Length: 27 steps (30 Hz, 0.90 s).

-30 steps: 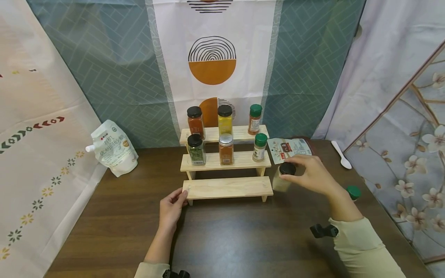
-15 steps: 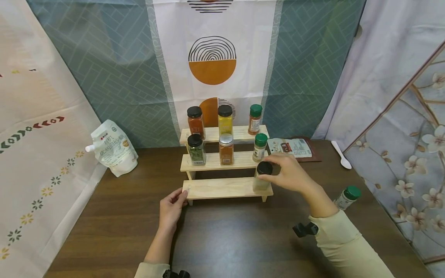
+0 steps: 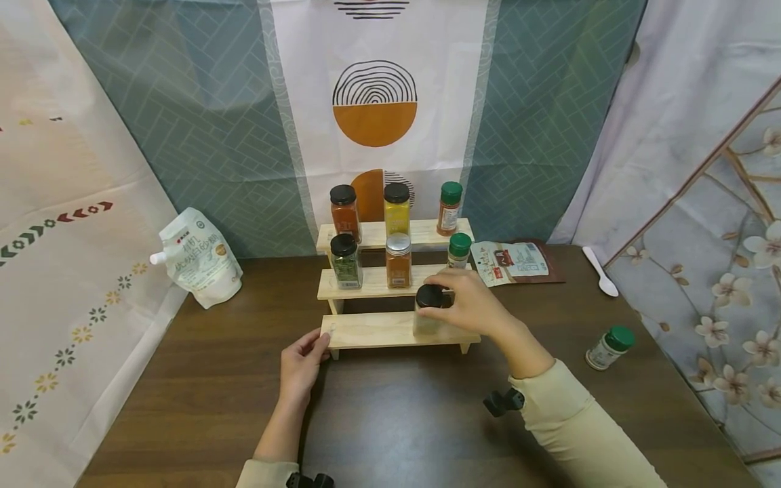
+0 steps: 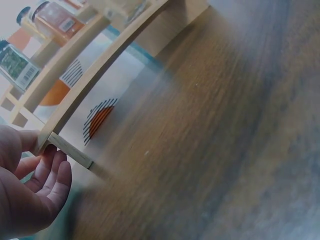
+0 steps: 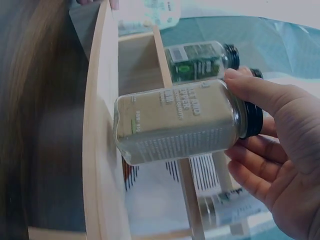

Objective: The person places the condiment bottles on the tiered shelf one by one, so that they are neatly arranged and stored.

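My right hand (image 3: 466,305) pinches the black-capped end of a glass spice jar (image 5: 175,122) filled with beige powder. The jar is upright at the lowest step of the wooden tiered rack (image 3: 366,331), right of its middle; whether its base touches the wood I cannot tell. At that step's left end, my left hand (image 3: 303,362) grips the board, thumb above and fingers curled below in the left wrist view. The middle step bears a green herb jar (image 3: 346,266), a silver-capped orange-brown jar (image 3: 398,264) and a green-capped jar (image 3: 459,249), partly hidden by my right hand.
The top step carries a red-orange jar (image 3: 345,213), a yellow jar (image 3: 397,211) and a green-capped red jar (image 3: 449,209). Right of the rack lie a flat packet (image 3: 518,263), a white spoon (image 3: 601,272) and a tilted green-capped jar (image 3: 609,348). A white spouted pouch (image 3: 201,259) stands left.
My right hand has carried the beige-powder jar leftward from beside the rack to the lowest step. The green-capped jar at the right has come into full view. My left hand stays put.
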Available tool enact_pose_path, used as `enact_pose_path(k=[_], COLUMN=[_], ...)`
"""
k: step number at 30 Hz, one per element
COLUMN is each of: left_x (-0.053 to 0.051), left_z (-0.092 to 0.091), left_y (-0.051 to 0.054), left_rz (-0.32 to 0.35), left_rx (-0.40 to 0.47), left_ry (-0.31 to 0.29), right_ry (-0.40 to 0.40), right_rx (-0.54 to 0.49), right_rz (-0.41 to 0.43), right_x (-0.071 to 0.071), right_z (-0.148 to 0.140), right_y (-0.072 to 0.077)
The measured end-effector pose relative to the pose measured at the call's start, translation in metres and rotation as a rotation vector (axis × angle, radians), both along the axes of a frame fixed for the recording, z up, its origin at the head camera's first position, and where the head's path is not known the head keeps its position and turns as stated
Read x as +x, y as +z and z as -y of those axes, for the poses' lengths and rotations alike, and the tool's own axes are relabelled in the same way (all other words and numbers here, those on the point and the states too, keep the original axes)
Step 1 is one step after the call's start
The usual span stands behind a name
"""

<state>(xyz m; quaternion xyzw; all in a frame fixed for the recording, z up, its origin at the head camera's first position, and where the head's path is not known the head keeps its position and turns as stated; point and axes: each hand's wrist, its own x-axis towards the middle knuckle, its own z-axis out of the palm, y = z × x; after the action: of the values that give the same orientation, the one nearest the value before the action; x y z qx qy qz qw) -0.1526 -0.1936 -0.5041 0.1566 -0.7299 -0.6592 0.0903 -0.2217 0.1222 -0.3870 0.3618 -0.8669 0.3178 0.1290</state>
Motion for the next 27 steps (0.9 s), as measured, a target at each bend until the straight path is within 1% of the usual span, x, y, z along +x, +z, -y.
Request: enact_pose_path(k=[9,16,21,27], left_x=[0.001,0.001,0.0,-0.001], left_z=[0.0,0.0,-0.001,0.001], left_y=[0.002,0.003,0.002,-0.001], left_rz=[0.002,-0.003,-0.005,-0.012], left_rx=[0.015,0.024,0.022,0.014], left_ry=[-0.004,-0.006,-0.002,-0.002], right_ry=[-0.001,0.01,0.017,0.048], right_rx=[0.034,0.07,0.098,0.106], right_rz=[0.049,0.051,0.067,0.037], right_x=[0.0,-0.003,-0.004,-0.005], right_z=[0.03,0.05,0.065,0.082], right_y=[0.001,0.002,0.002,0.002])
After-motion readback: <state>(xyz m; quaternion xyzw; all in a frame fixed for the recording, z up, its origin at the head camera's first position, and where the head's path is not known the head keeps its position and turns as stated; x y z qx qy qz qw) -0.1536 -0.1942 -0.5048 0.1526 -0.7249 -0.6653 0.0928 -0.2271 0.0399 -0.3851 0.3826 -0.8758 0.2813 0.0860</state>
